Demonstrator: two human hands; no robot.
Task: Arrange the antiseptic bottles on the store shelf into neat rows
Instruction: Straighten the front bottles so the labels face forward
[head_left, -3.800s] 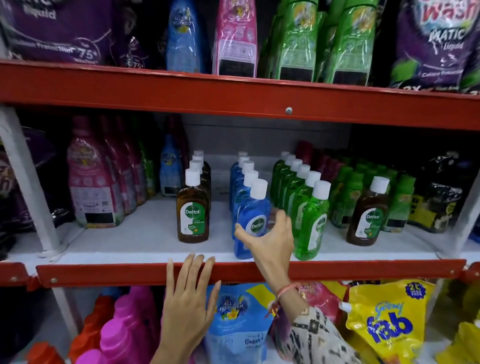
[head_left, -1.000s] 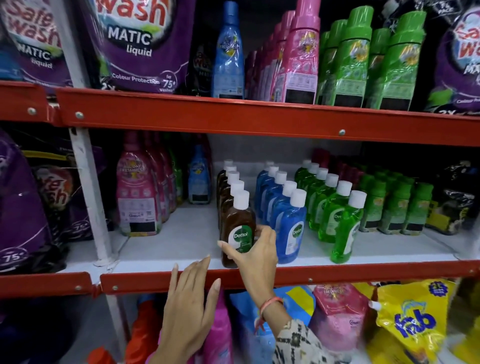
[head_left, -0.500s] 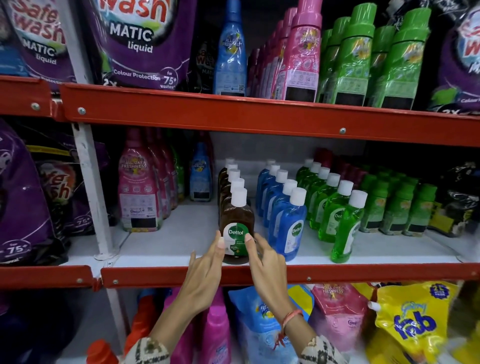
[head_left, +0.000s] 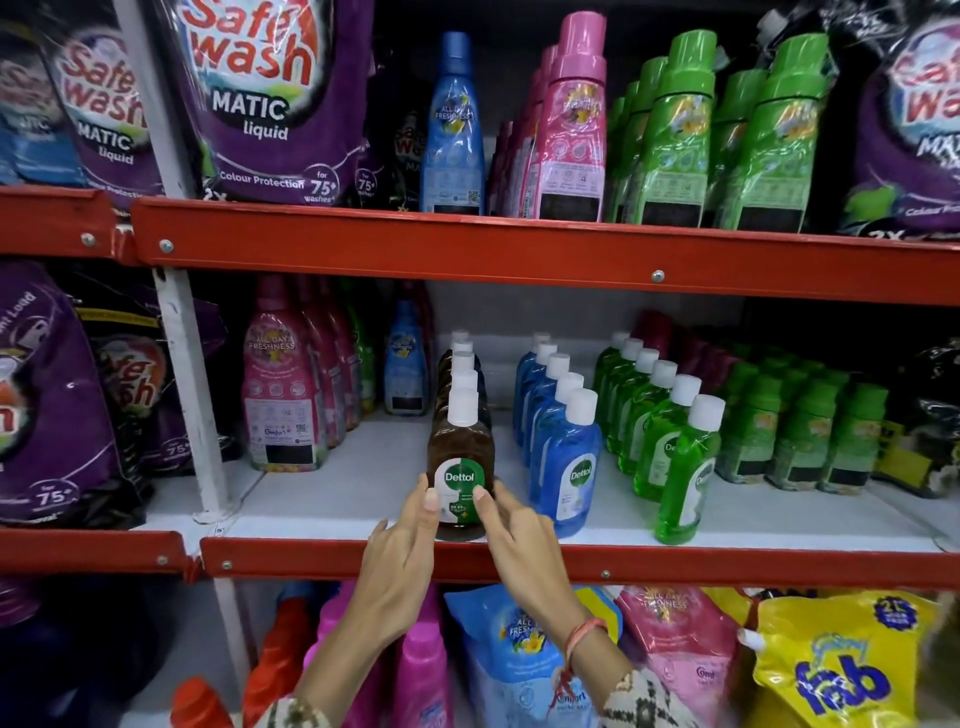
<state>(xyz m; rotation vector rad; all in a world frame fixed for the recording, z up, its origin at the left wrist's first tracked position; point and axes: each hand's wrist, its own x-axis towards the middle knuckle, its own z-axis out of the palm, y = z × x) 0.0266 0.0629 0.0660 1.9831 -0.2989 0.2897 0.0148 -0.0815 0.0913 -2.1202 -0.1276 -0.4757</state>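
Observation:
On the white middle shelf (head_left: 363, 499) stand three rows of white-capped antiseptic bottles running front to back: brown (head_left: 460, 452), blue (head_left: 563, 467) and green (head_left: 685, 478). The front brown bottle stands at the shelf's front edge. My left hand (head_left: 400, 561) touches its lower left side with the fingertips. My right hand (head_left: 519, 540) touches its lower right side. Both hands press the bottle between them from below the red shelf lip (head_left: 623, 566).
Pink fabric-conditioner bottles (head_left: 280, 410) stand left of the brown row, small green bottles (head_left: 800, 431) to the right. Purple detergent pouches (head_left: 270, 104) and tall bottles fill the upper shelf. Refill pouches (head_left: 841, 670) sit below. A white upright post (head_left: 192, 395) divides the bays.
Half a second ago both hands had just reached the front brown bottle; they stay on it. A second ago only my right hand held it while my left rested below the shelf lip.

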